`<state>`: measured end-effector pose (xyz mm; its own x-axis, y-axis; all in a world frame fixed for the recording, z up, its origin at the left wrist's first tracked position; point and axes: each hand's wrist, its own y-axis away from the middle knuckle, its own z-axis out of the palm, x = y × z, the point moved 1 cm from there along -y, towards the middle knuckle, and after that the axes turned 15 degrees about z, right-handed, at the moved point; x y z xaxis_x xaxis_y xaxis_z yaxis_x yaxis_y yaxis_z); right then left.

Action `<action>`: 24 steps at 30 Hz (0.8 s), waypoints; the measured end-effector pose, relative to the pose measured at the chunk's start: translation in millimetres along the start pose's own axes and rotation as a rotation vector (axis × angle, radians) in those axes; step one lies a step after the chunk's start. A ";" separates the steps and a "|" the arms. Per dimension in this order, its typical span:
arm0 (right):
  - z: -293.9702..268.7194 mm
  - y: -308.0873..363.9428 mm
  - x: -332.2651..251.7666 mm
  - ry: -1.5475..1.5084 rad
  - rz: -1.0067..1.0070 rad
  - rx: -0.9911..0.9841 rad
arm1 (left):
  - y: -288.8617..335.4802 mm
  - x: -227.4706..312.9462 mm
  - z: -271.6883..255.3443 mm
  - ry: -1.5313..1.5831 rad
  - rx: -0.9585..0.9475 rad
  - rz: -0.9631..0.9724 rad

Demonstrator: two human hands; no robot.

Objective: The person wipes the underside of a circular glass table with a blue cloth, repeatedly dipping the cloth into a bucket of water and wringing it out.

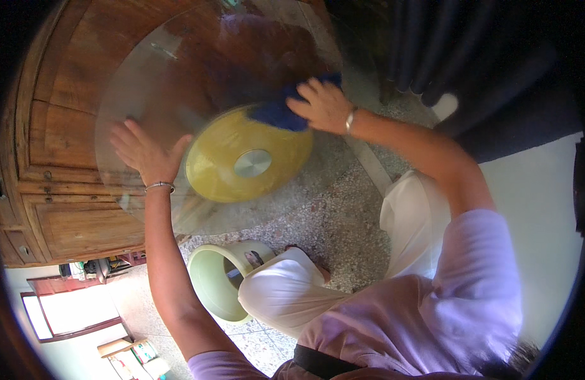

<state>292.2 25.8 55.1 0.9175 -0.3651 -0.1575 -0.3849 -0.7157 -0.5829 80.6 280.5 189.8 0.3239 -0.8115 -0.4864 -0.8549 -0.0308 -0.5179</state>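
Observation:
A large round sheet of clear glass [197, 69] spreads in front of me, with a yellow disc [226, 180] and its silvery round centre [253, 163] showing at its lower middle. My left hand [148, 154] lies against the left part of the glass, fingers spread and holding nothing. A dark blue cloth [276, 115] is bunched under my right hand [325, 107], which presses it on the glass above the disc's upper right edge. Those fingers are slightly blurred and curl over the cloth. Whether the disc is fixed to the glass I cannot tell.
Panelled wooden cabinets [64, 136] stand along the left, close to the glass rim. Below the glass, a pale green bucket [207, 285] sits by my leg on the speckled floor [343, 221]. Dark hanging folds of fabric [444, 50] fill the upper right.

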 end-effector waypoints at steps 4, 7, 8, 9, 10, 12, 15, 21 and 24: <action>-12.0 -10.8 -1.5 0.057 0.018 0.067 | 1.0 -1.3 0.4 0.016 -0.004 0.000; -50.7 -81.3 4.9 -0.091 0.231 0.427 | 5.2 -1.1 1.7 0.004 -0.006 0.010; -60.0 -97.3 3.9 -0.173 0.207 0.517 | 4.8 -5.0 3.9 -0.006 0.019 0.038; -57.6 -94.6 0.4 -0.139 0.219 0.478 | 5.3 -7.6 5.1 -0.016 0.043 0.066; -55.2 -86.6 -2.7 -0.099 0.232 0.442 | 3.5 -5.6 4.6 -0.011 0.025 0.049; -33.1 -60.0 -7.2 -0.050 0.187 0.344 | -0.6 -1.2 0.5 -0.007 -0.003 0.007; 12.1 7.7 -8.0 0.055 -0.010 -0.095 | -0.9 -1.4 4.1 -0.006 0.044 0.042; -0.4 -44.4 -52.9 -0.193 0.008 0.137 | 6.6 -5.1 10.6 -0.015 0.134 0.093; -25.0 -108.7 -100.2 -0.247 -0.040 0.303 | -4.2 -0.5 8.8 -0.006 0.132 0.109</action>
<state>239.6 125.3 154.2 0.9420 -0.1600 -0.2951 -0.3350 -0.5051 -0.7954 87.6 286.1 186.0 0.2352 -0.8021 -0.5490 -0.8244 0.1346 -0.5497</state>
